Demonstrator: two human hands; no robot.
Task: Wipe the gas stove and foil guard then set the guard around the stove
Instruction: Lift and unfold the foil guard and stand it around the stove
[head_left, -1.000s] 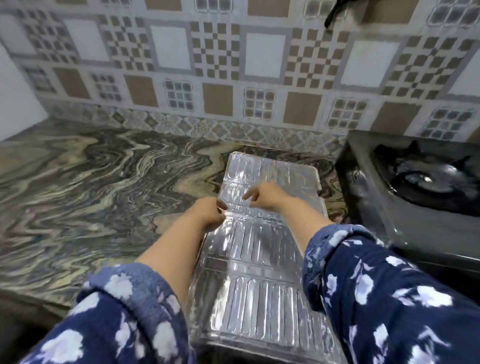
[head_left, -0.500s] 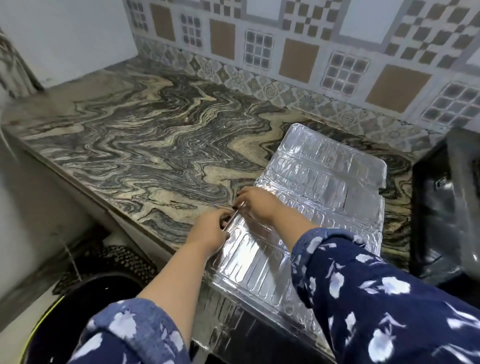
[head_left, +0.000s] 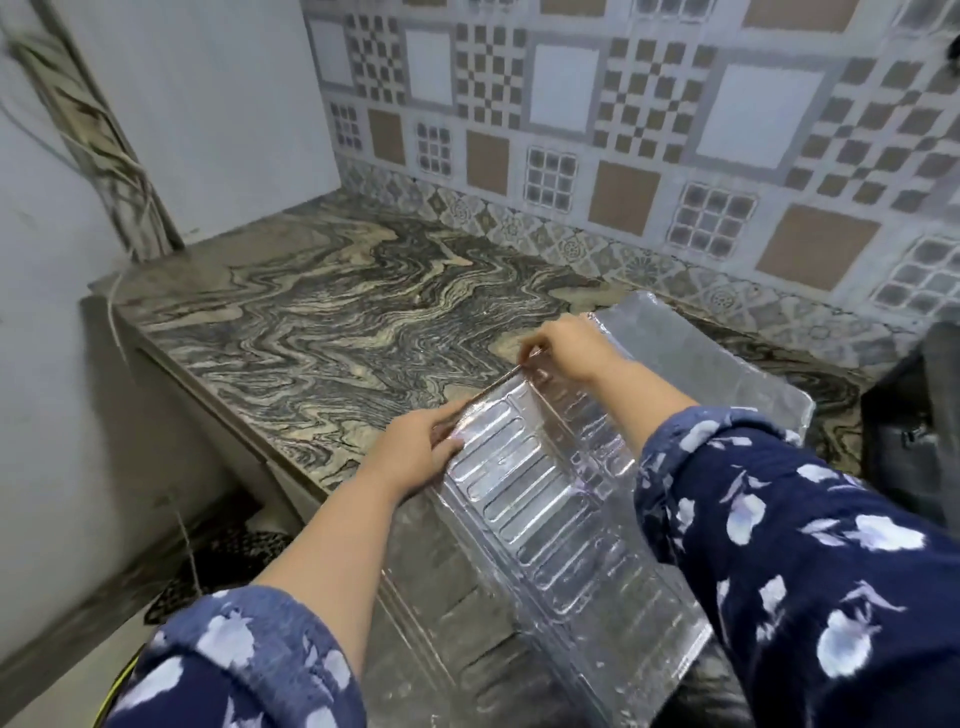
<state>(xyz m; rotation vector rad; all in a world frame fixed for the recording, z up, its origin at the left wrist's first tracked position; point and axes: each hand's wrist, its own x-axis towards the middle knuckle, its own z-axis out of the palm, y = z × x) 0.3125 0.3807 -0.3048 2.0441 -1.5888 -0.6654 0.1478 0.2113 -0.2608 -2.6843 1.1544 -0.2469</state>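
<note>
The silver foil guard (head_left: 540, 499), ribbed and folded into panels, lies on the marbled counter (head_left: 322, 332) and hangs over its front edge. My left hand (head_left: 415, 452) pinches the guard's left edge, thumb on top. My right hand (head_left: 566, 348) grips the same edge farther back and lifts a panel slightly off the one below. The black gas stove (head_left: 914, 436) shows only as a dark corner at the right border, apart from both hands.
A patterned tiled wall (head_left: 623, 130) runs behind the counter, and a plain white wall (head_left: 197, 104) closes its left end. The floor below left holds a dark mat (head_left: 228, 561). My blue flowered sleeves fill the bottom of the view.
The view has swung left, so most of the stove has left the frame. Both hands have slid to the guard's left edge and the top panel's edge has risen a little.
</note>
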